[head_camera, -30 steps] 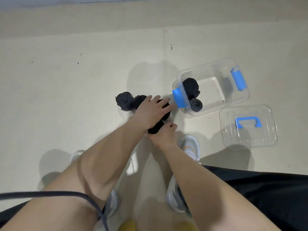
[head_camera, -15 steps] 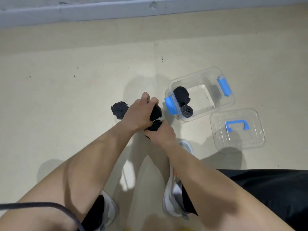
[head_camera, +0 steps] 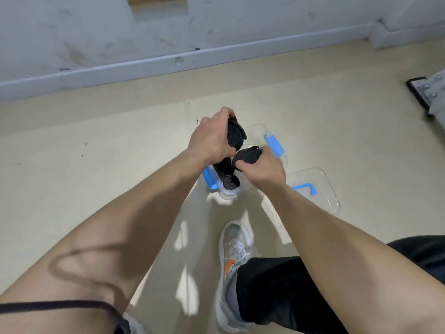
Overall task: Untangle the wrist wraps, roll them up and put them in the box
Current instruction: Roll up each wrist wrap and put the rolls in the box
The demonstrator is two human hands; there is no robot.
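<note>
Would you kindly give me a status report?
Left hand grips black rolled wrist wrap; right hand grips second black roll. Both over clear plastic box. Nothing blocking.

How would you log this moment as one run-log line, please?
left hand: grips left roll | right hand: grips right roll | both over open box | stored rolls inside | lid on floor beside box

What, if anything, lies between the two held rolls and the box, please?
Nothing visible does. The left hand holds a roll, the right hand a second roll, over the open box; its lid lies on the floor. Stored rolls sit at its near end.
</note>
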